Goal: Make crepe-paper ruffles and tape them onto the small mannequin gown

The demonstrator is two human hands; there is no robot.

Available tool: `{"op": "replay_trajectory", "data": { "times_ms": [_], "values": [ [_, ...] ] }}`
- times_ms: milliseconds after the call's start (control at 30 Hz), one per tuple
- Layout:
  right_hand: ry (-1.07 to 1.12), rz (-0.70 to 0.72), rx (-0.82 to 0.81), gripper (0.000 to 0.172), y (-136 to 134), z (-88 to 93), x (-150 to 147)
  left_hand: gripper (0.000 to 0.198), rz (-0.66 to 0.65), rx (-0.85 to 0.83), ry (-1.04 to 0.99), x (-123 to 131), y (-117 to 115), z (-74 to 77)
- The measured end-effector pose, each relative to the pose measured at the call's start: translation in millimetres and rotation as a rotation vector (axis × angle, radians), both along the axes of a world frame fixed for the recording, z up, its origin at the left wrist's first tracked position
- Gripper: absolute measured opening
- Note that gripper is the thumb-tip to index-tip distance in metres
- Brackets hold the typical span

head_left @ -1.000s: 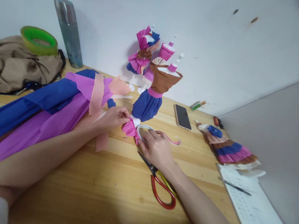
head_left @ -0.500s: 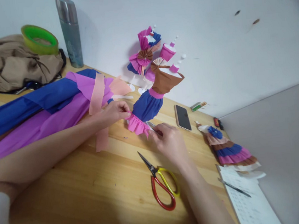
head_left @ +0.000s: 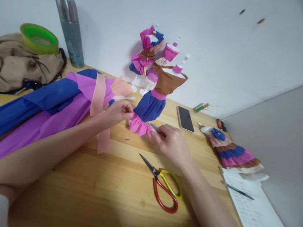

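A gathered strip of pink crepe paper [head_left: 140, 125] lies along the bottom of a small dress figure with a blue skirt [head_left: 150, 105] and a brown top. My left hand [head_left: 122, 111] pinches the strip's left end. At its right end my right hand [head_left: 170, 141] is closed, thumb against fingers, holding the strip by the figure's lower edge. A small greyish piece shows beside the right fingertips, too hidden to name. Scissors [head_left: 161, 184] with one red and one yellow handle lie just in front of the right hand, blades pointing away.
Blue and purple crepe paper [head_left: 57, 94] spreads at left, with a peach strip [head_left: 98, 95] across it. Behind stand a flask [head_left: 70, 35], a tape roll [head_left: 39, 38] and brown cloth [head_left: 8, 63]. At right are a phone [head_left: 185, 118], a layered paper dress [head_left: 232, 152] and a paper sheet [head_left: 254, 203].
Both hands keep their grip on the pink strip with barely any movement. The view has shifted very slightly.
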State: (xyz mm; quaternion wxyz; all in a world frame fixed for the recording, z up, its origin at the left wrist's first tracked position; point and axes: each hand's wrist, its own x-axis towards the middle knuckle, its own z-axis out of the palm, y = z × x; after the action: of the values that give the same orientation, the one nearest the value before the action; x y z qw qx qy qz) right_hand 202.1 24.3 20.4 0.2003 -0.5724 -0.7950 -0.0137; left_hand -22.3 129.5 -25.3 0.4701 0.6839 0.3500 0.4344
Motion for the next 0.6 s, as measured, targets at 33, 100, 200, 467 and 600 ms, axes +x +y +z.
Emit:
{"op": "replay_trajectory", "data": {
  "times_ms": [33, 100, 200, 467, 600],
  "values": [
    [-0.002, 0.0, -0.003, 0.022, 0.1, 0.0, 0.1, 0.012, 0.002, 0.0, -0.001, -0.1, 0.3, -0.9],
    [0.0, 0.0, 0.001, 0.022, 0.0, 0.0, 0.3, 0.013, 0.008, -0.003, -0.004, -0.3, 1.0, -3.1],
    [0.007, -0.001, 0.004, 0.024, 0.0, -0.2, 1.0, 0.012, 0.017, -0.017, -0.011, -0.5, 1.8, -5.4],
    [0.028, -0.02, 0.05, 0.023, 2.9, -2.7, 3.7, 0.014, 0.027, -0.075, -0.051, 2.2, -0.5, -3.5],
    [0.037, -0.022, 0.064, 0.024, 4.4, -3.3, 5.1, 0.013, 0.042, -0.091, -0.066, 2.7, -2.0, -2.2]
  ]
}}
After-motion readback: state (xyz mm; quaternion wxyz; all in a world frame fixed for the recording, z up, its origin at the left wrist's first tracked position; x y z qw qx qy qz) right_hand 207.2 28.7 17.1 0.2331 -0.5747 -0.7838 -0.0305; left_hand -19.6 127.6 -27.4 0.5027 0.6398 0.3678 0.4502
